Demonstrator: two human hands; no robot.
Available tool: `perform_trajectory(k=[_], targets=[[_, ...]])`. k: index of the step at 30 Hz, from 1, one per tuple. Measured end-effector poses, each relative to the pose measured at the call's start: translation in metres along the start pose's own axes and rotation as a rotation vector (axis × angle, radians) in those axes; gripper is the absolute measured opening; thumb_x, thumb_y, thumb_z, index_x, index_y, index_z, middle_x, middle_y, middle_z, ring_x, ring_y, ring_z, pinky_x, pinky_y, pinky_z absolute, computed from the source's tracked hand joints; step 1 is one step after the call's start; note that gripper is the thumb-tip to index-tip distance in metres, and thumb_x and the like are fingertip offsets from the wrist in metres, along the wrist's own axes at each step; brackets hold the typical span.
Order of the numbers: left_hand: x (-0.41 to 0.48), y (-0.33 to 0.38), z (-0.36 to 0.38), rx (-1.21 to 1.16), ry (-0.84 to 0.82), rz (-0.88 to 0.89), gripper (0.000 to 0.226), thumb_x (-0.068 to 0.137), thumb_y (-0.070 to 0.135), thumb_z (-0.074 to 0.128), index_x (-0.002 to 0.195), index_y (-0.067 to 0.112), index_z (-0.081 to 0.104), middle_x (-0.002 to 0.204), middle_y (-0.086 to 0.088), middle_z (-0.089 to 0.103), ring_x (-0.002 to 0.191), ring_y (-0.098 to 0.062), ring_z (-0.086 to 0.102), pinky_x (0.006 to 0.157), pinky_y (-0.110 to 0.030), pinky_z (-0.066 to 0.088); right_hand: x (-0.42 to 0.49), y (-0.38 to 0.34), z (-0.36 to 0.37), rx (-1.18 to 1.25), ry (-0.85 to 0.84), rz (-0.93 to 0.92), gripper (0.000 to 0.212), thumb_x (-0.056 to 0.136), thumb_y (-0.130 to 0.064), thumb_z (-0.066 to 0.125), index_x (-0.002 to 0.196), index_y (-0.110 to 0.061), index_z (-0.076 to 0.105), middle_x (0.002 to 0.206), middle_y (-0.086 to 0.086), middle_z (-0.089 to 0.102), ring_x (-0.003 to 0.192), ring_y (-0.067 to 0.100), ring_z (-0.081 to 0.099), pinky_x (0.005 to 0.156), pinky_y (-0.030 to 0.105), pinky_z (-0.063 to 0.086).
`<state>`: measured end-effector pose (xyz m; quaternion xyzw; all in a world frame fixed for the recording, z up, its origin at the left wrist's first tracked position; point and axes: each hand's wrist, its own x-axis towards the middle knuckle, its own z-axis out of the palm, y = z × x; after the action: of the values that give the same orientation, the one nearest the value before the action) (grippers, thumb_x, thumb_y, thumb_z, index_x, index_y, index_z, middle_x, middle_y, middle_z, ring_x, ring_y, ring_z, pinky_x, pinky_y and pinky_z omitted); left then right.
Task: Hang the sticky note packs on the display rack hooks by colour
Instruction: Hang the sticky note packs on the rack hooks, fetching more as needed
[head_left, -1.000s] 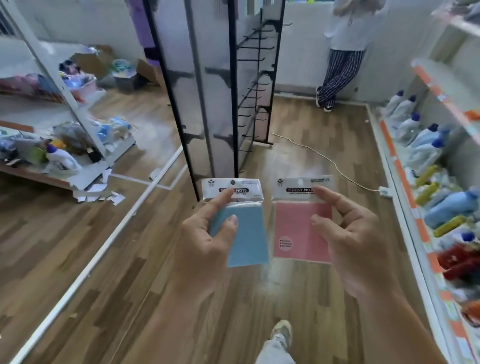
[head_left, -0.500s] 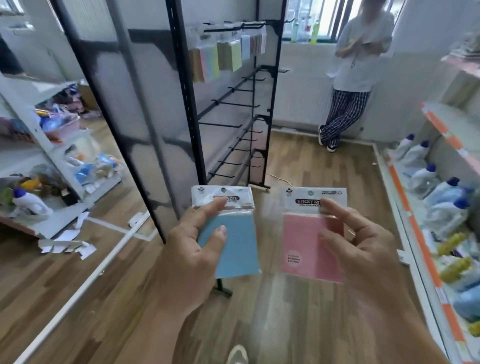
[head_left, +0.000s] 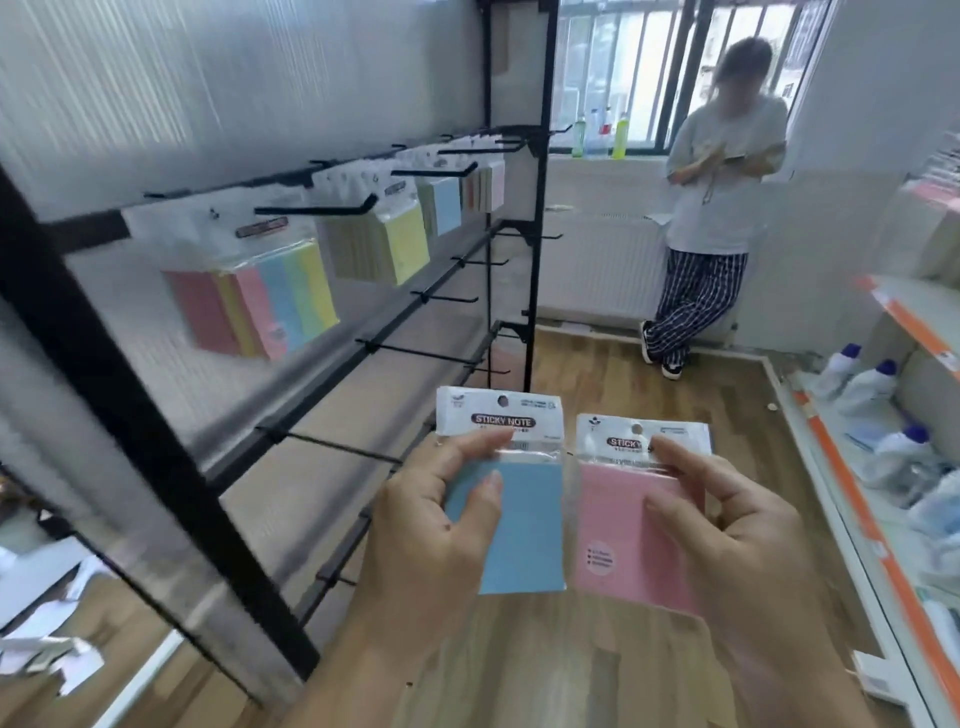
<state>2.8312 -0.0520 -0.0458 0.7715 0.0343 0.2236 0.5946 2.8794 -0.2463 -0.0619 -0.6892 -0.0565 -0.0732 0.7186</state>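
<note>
Blue and pink side by side: the blue pack (head_left: 524, 525) is pinched between the thumb and fingers (head_left: 467, 452) of the left hand (head_left: 415, 545), and the pink pack (head_left: 623, 525) likewise in the right hand (head_left: 737, 535). Both are held up just in front of the display rack (head_left: 540, 208), header holes uncovered, presumably ready for hooking. Top-row hooks (head_left: 322, 210) already carry hanging packs (head_left: 384, 249); the lower hooks (head_left: 405, 351) are bare.

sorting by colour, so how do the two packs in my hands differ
The blue pack is in the left hand, the pink pack in the right hand. The blue pack sits higher than the pink pack. Only the pink pack, not the blue pack, shows a round label. Both have white punched headers.
</note>
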Motion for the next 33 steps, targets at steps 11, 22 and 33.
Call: perform_trajectory(k=[11,22,33], targets=[[0.177,-0.012,0.107,0.084,0.273,0.089,0.035,0.084,0.030,0.054,0.116,0.046,0.059,0.114,0.027,0.059,0.106,0.004,0.059,0.079,-0.016,0.051,0.237,0.031,-0.012,0.043,-0.263,-0.087,0.037,0.091,-0.002,0.061,0.105,-0.034,0.069,0.104,-0.012,0.069,0.085,0.002,0.066,0.068,0.021,0.055],[0.313,-0.011,0.153,0.197,0.496,0.187,0.043,0.089,0.024,0.054,0.127,0.045,0.055,0.128,0.020,0.059,0.120,-0.005,0.056,0.100,-0.042,0.048,0.423,0.041,0.035,0.056,-0.484,-0.257,0.052,0.090,0.002,0.059,0.109,-0.046,0.060,0.103,-0.026,0.067,0.079,-0.005,0.060,0.068,0.007,0.046],[0.416,-0.028,0.161,0.588,0.705,0.372,0.048,0.092,0.016,0.056,0.135,0.035,0.050,0.123,0.024,0.056,0.121,0.009,0.048,0.097,-0.006,0.035,0.543,0.051,0.098,0.169,-0.627,-0.327,0.051,0.088,0.007,0.059,0.102,-0.042,0.061,0.090,-0.035,0.065,0.071,-0.009,0.062,0.058,0.002,0.043]])
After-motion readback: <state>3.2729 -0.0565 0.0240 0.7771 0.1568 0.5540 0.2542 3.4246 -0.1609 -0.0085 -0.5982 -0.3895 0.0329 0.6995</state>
